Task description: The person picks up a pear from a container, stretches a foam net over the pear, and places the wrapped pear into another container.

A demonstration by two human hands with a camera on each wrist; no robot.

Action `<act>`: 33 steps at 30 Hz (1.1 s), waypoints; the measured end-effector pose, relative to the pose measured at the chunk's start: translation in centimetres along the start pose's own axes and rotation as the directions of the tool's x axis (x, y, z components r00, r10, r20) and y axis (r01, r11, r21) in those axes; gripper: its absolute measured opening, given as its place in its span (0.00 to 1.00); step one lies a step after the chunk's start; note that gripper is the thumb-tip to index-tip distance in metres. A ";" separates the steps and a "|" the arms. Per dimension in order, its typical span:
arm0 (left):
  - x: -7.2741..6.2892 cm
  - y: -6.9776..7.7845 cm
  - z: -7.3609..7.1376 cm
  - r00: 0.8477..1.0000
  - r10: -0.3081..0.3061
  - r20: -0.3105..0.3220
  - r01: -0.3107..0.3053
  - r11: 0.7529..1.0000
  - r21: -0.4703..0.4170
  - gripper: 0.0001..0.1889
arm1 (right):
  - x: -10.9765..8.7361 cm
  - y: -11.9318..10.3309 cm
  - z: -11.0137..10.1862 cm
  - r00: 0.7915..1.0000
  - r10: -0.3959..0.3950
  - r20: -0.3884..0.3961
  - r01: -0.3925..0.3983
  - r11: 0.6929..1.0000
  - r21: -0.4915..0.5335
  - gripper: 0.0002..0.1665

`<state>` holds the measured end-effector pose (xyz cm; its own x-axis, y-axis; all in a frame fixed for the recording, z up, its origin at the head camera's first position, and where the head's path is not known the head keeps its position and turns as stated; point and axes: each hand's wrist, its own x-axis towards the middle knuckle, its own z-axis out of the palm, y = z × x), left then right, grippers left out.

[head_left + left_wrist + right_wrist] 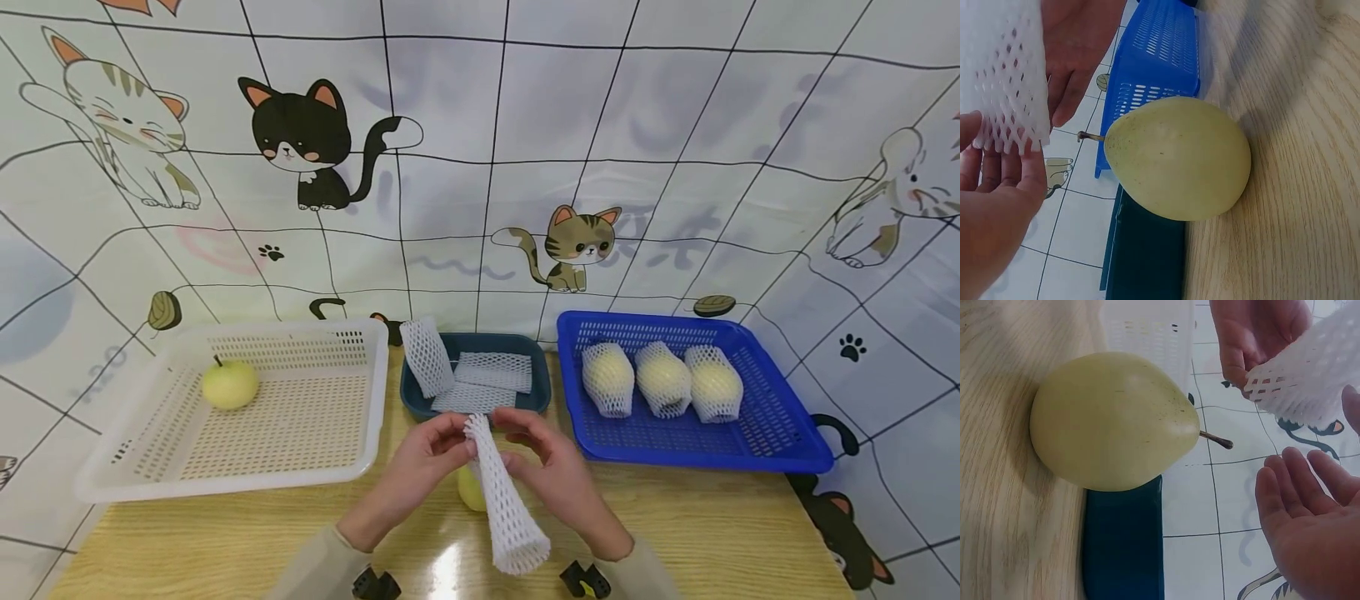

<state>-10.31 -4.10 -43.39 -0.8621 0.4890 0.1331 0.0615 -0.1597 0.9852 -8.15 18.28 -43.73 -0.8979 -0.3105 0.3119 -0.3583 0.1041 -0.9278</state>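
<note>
A white foam fruit net (504,500), a long mesh sleeve, hangs above the table. My left hand (426,458) pinches its narrow far end between thumb and fingers. Close beside the net on the other side is my right hand (553,473), its fingers loosely bent and apart from the mesh in the right wrist view, with the thumb near it. Below the net a yellow-green pear (1179,159) stands on the table, stem up; in the head view the net and left hand hide most of it.
Behind my hands, a dark teal basket (542,387) holds several flat foam nets (495,372). A white basket (300,479) on the left holds one pear (230,384). On the right, a blue basket (765,442) holds three netted pears (663,380). A cat-print cloth (450,192) hangs behind.
</note>
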 end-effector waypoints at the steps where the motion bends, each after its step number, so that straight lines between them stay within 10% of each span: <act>1: 0.0 0.0 0.1 1.000 -0.001 -0.003 0.001 1.000 0.006 0.14 | 0.0 -0.1 0.1 1.000 0.003 -0.003 -0.003 1.000 -0.011 0.28; 18: -0.1 0.3 1.3 0.990 0.015 -0.140 0.017 0.974 0.227 0.08 | -0.1 -0.4 1.1 0.989 -0.072 -0.131 0.063 0.996 -0.071 0.14; 33: -0.4 -0.3 0.6 0.995 -0.006 -0.095 0.015 0.996 0.088 0.10 | -1.0 -0.1 0.2 0.986 0.039 -0.160 0.008 0.959 0.283 0.06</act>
<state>-9.63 -3.71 -43.71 -0.9063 0.4064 0.1159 0.0929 -0.0761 0.9928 -7.21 18.42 -43.95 -0.9406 -0.1515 0.3039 -0.2780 -0.1704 -0.9453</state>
